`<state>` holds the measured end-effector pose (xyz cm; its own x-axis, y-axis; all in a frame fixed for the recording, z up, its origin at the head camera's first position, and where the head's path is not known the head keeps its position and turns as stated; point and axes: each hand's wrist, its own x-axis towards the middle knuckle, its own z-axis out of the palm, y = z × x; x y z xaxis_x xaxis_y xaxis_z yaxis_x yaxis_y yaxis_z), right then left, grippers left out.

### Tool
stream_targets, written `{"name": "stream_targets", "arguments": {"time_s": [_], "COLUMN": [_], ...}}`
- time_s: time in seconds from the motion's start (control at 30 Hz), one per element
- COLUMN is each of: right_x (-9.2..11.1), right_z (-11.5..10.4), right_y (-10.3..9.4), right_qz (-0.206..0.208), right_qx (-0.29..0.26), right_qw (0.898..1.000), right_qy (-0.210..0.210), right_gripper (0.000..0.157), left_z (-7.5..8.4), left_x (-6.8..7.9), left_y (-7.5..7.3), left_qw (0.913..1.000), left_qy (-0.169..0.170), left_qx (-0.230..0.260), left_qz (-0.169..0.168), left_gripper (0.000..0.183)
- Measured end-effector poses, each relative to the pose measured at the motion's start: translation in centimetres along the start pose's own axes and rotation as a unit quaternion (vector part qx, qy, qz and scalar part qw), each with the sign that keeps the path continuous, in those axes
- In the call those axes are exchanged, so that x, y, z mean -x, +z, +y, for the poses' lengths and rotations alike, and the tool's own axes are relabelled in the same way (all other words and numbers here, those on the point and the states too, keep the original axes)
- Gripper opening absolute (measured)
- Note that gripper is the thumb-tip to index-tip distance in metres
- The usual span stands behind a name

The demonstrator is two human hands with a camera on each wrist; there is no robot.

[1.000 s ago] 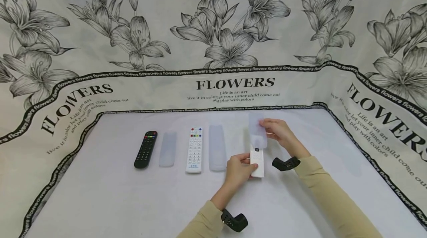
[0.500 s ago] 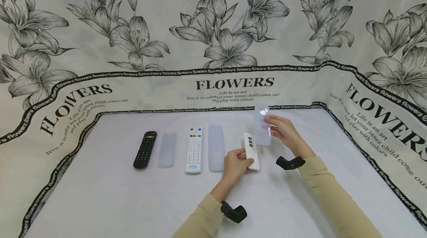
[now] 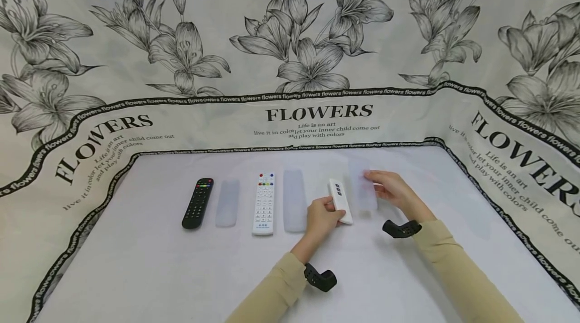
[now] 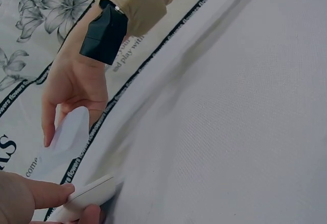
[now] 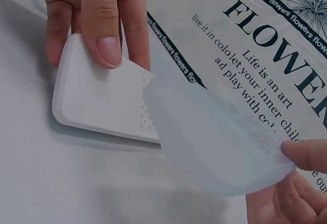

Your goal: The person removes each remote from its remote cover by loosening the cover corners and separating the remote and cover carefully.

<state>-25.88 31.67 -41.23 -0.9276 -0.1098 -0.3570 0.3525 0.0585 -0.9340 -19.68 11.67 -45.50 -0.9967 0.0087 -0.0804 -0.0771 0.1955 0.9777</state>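
A small white remote control (image 3: 341, 201) with a few dark buttons is pinched near its lower end by my left hand (image 3: 322, 216). In the right wrist view the thumb lies on top of this white remote (image 5: 97, 98). My right hand (image 3: 393, 189) holds a translucent sleeve (image 3: 362, 189) by its right edge, just right of the remote and apart from it in the head view. The sleeve (image 5: 214, 142) looks soft and frosted up close. In the left wrist view the sleeve (image 4: 71, 134) hangs from the right hand's fingers.
To the left lie a black remote (image 3: 197, 203), a frosted sleeve (image 3: 228, 202), a larger white remote (image 3: 264, 204) with many buttons, and another frosted sleeve (image 3: 295, 200). All rest on a white table (image 3: 181, 272). A flower-printed cloth (image 3: 208, 122) surrounds it.
The sleeve came off over the white remote's upper end and moved right, then down, with my right hand. My left hand has tilted the remote, and its buttons now show.
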Motion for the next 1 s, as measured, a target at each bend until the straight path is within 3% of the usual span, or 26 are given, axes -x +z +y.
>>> {"name": "stream_targets", "arguments": {"time_s": [0.13,0.27,0.47,0.63,0.7,0.83,1.0], "right_x": [0.0,0.1,0.3,0.2,0.2,0.3,0.7], "right_z": [0.5,1.1,2.1,2.4,2.4,2.2,1.4], "right_y": [-0.2,-0.5,-0.5,-0.1,0.0,0.1,-0.1], "right_qz": [-0.003,-0.009,-0.024,-0.017,-0.002,0.029,0.048], "right_qx": [0.007,0.027,0.054,0.137,0.185,0.282,0.41], "right_qw": [1.0,0.999,0.998,0.99,0.982,0.959,0.91], "right_qy": [0.009,0.023,0.032,0.034,0.024,0.003,-0.035], "right_gripper": [0.019,0.01,0.059,0.069,0.067,0.062,0.055], "left_z": [0.1,0.3,0.3,0.6,1.1,2.2,3.7], "left_x": [-0.2,-0.3,-0.1,0.1,0.3,0.6,0.8], "left_y": [0.1,-0.2,-0.4,-0.7,-0.8,-1.7,-5.1], "left_qw": [0.9984,0.9882,0.9712,0.9439,0.941,0.9477,0.9543], "left_qy": [0.019,0.051,0.083,0.113,0.118,0.123,0.145], "left_qx": [-0.05,-0.137,-0.216,-0.298,-0.305,-0.287,-0.259], "left_qz": [0.019,0.045,0.057,0.085,0.086,0.065,0.03], "left_gripper": [0.047,0.034,0.018,0.025,0.029,0.031,0.02]}}
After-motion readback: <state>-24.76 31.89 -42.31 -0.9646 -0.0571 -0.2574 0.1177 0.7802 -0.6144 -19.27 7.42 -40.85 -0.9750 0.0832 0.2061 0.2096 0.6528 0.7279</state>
